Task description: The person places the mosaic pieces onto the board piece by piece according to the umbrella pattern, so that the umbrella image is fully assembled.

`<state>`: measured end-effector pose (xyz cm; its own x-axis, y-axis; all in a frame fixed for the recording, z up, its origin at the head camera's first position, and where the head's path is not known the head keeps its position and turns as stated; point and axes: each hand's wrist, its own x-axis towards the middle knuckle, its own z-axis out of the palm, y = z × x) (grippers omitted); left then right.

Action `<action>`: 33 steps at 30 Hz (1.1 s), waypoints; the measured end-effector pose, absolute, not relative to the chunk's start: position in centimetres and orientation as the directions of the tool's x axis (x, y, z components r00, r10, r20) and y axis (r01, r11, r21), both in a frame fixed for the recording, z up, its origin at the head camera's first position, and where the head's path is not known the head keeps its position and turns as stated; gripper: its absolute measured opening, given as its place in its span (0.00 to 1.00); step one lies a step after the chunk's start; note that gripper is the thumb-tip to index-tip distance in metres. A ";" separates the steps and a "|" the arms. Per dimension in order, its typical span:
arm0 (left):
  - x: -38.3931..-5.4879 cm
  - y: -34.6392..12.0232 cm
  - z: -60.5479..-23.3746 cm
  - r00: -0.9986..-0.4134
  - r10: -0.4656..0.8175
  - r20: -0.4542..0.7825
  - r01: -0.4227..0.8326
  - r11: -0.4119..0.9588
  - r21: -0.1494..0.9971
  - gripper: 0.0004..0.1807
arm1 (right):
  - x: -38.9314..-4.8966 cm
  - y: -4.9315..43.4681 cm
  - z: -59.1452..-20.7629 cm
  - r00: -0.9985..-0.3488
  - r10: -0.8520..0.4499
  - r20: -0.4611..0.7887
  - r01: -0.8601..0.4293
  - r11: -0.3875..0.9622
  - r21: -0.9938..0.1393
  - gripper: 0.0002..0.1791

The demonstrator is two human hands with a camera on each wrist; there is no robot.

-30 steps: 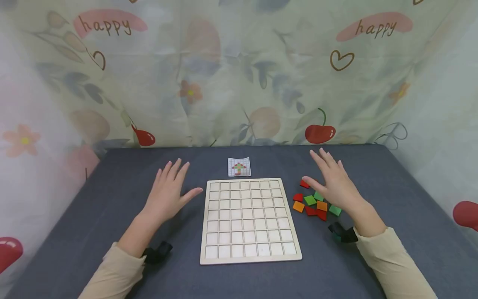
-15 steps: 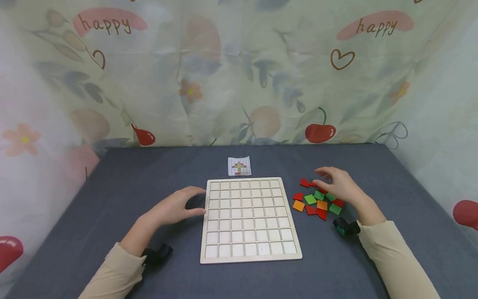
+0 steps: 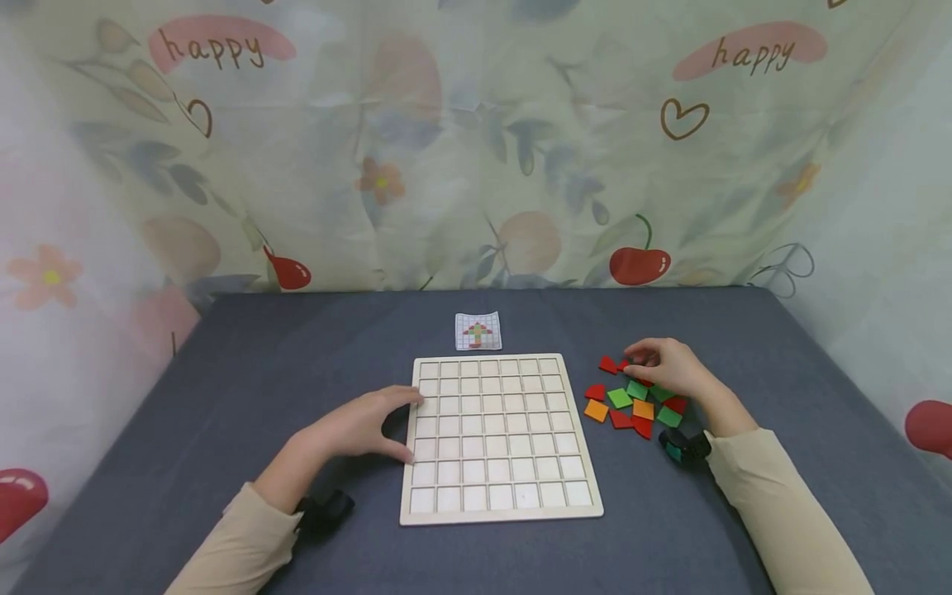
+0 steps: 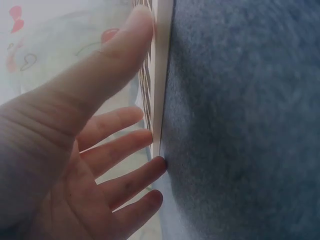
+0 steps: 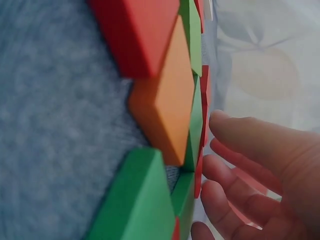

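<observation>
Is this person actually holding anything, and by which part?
The left hand touches the grid board at its left rim, without visibly gripping it. The right hand is at the colored pieces; whether it pinches one cannot be told.

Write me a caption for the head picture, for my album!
Left hand at the grid board's edge, right hand at the colourful tiles.

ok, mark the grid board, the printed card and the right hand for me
Grid board [image 3: 497, 447]: head view, on a cell near the middle.
Printed card [image 3: 478, 332]: head view, on the colored figure at its center.
Right hand [image 3: 666, 365]: head view, on the back of the hand.
</observation>
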<state>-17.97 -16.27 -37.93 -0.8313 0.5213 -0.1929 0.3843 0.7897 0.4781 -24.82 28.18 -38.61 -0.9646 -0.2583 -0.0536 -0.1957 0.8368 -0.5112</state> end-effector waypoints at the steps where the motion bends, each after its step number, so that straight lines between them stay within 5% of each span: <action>1: -18.0 -16.2 -38.0 -0.833 0.518 -0.195 0.383 0.793 0.474 0.45 | -24.8 28.2 -38.6 -0.965 -0.257 -0.056 -0.193 0.835 -0.515 0.19; 33: -17.9 -15.4 -37.9 -0.865 0.445 -0.232 0.321 0.846 0.426 0.46 | -24.4 26.1 -37.2 -0.965 -0.262 -0.030 -0.208 0.825 -0.525 0.15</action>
<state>-17.90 -15.37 -37.92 -0.8648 0.4454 -0.2317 0.3214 0.8457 0.4260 -24.44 26.07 -37.16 -0.9645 -0.2622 -0.0304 -0.2078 0.8251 -0.5254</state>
